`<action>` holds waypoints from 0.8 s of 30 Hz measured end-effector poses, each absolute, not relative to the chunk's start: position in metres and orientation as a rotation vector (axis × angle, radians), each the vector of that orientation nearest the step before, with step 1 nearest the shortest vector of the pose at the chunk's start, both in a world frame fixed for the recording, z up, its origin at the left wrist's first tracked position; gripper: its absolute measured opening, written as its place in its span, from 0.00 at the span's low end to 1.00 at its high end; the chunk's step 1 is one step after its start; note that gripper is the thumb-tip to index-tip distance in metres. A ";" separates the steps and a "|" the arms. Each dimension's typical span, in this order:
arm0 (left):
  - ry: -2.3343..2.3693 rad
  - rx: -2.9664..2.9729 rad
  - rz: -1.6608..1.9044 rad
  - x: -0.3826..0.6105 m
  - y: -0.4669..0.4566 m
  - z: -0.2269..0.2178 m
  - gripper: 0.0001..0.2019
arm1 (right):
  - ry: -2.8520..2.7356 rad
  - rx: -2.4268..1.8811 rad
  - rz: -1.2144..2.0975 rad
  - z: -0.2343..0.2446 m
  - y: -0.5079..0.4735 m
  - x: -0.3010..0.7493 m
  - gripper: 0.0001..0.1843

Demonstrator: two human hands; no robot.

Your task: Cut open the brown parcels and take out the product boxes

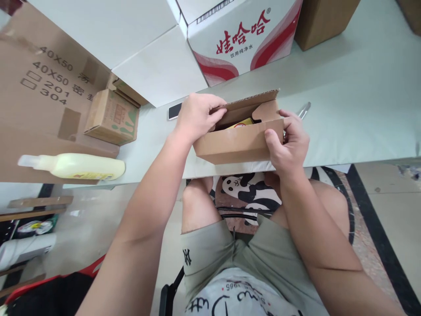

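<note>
A small brown cardboard box [235, 142] sits at the near edge of the pale table [345, 118]. Its lid is raised at the back, and a yellow item [243, 123] shows inside. My left hand [197, 115] curls over the box's left end, fingers pressing the left side flap inward. My right hand [289, 140] grips the box's right end, thumb on the front wall and fingers behind the right flap.
A pale yellow bottle [74, 166] lies on its side at the left. Behind it stand a small printed carton [112, 116], large brown cartons, and a white and red carton [243, 39]. A phone [175, 110] and a metal tool [304, 109] lie near the box.
</note>
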State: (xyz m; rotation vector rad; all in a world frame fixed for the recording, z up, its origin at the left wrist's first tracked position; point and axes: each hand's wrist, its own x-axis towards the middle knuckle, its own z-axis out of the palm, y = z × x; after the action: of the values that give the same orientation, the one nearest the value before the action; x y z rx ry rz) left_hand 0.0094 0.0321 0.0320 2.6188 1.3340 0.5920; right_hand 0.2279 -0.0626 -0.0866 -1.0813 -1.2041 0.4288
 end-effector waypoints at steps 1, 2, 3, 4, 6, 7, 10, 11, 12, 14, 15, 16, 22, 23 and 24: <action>1.337 2.622 0.572 0.011 0.032 0.033 0.06 | -1.207 -1.085 0.433 -0.087 -0.063 0.228 0.17; 1.340 2.616 0.555 0.012 0.031 0.034 0.06 | -1.210 -1.086 0.437 -0.087 -0.063 0.228 0.17; 1.337 2.610 0.535 0.013 0.031 0.035 0.07 | -1.212 -1.084 0.438 -0.087 -0.063 0.228 0.17; 1.334 2.597 0.526 0.014 0.030 0.036 0.07 | -1.212 -1.078 0.437 -0.087 -0.063 0.229 0.17; 1.319 2.572 0.521 0.013 0.029 0.040 0.08 | -1.211 -1.062 0.434 -0.086 -0.063 0.229 0.16; 1.313 2.568 0.529 0.012 0.027 0.041 0.08 | -1.211 -1.055 0.433 -0.086 -0.063 0.229 0.16; 1.341 2.586 0.665 0.005 0.015 0.047 0.08 | -1.215 -1.041 0.423 -0.085 -0.064 0.230 0.16; 1.354 2.600 0.742 0.002 0.008 0.048 0.08 | -1.218 -1.034 0.415 -0.084 -0.064 0.230 0.16; 1.350 2.617 0.820 0.000 -0.001 0.049 0.07 | -1.220 -1.024 0.401 -0.082 -0.065 0.230 0.16; 1.276 2.658 0.915 -0.003 -0.023 0.049 0.06 | -1.220 -0.994 0.350 -0.080 -0.066 0.229 0.16; 1.221 2.677 0.922 -0.003 -0.033 0.048 0.06 | -1.214 -0.980 0.317 -0.079 -0.066 0.229 0.16; 1.181 2.689 0.910 -0.003 -0.044 0.046 0.05 | -1.205 -0.970 0.283 -0.077 -0.066 0.228 0.17; 1.263 2.663 0.851 0.002 -0.070 0.033 0.07 | -1.146 -0.971 0.200 -0.075 -0.067 0.224 0.20; 1.283 2.650 0.834 0.003 -0.070 0.032 0.08 | -1.144 -0.974 0.201 -0.075 -0.068 0.223 0.20; 1.301 2.635 0.816 0.003 -0.070 0.031 0.09 | -1.144 -0.979 0.206 -0.075 -0.068 0.223 0.20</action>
State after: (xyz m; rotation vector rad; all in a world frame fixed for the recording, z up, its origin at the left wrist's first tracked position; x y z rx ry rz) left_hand 0.0033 -0.0696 0.0312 2.6350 1.3008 0.8165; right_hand 0.2235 -0.0680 -0.0748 -0.9787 -1.1435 0.2057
